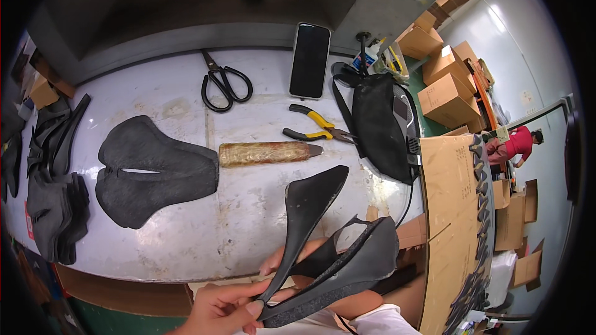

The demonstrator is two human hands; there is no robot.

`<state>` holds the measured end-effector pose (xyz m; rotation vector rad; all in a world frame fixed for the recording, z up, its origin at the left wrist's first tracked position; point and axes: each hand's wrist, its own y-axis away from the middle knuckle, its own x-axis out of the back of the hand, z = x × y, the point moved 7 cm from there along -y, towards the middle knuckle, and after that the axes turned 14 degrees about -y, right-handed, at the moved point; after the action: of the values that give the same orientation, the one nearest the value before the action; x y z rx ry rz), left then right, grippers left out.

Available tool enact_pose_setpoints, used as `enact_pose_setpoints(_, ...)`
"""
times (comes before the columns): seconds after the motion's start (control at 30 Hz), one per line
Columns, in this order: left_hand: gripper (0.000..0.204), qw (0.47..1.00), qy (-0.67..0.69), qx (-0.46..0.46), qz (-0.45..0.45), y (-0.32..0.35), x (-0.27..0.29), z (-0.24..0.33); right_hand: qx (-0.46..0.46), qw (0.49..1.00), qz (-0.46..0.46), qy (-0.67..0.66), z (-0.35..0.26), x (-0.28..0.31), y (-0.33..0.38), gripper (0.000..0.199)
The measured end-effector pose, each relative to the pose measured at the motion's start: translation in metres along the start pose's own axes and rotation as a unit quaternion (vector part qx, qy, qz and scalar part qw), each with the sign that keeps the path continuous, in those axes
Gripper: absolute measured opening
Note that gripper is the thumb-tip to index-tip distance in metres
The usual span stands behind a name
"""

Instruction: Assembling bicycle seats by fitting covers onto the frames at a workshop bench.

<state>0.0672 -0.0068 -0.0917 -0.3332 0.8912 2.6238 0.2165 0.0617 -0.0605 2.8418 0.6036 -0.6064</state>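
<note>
Over the table's near edge I hold a black bicycle saddle piece (pixel 366 257), tilted, with a wing on each side of a gap. My left hand (pixel 226 310) pinches its narrow end between thumb and fingers. Behind the piece, my right hand (pixel 282 262) grips it; most of that hand is hidden. A flat black saddle-shaped cover (pixel 155 177) with a central slit lies on the table. Beside its narrow end rests a short-bladed knife (pixel 264 154) with a tape-wrapped handle. Yellow-and-black pliers (pixel 316 124) and black scissors (pixel 222 84) lie farther back.
A phone (pixel 310 61), a black pouch (pixel 379 124) and a glue bottle (pixel 366 56) occupy the table's back right. Stacked black covers (pixel 59 217) sit at the left edge. To the right stands a large cardboard box (pixel 450 223); a person in red (pixel 518 144) is far off.
</note>
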Motion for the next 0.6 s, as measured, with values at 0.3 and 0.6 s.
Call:
enact_pose_setpoints(0.3, 0.035, 0.994, -0.093, -0.049, 0.010, 0.005, 0.000, 0.007, -0.003, 0.999, 0.002, -0.042, 0.007, 0.012, 0.008, 0.033)
enact_pose_setpoints(0.6, 0.068, 0.968, 0.061, -0.245, 0.003, -0.031, 0.006, 0.025, -0.013, 0.996, -0.013, -0.088, 0.023, -0.001, 0.017, 0.031)
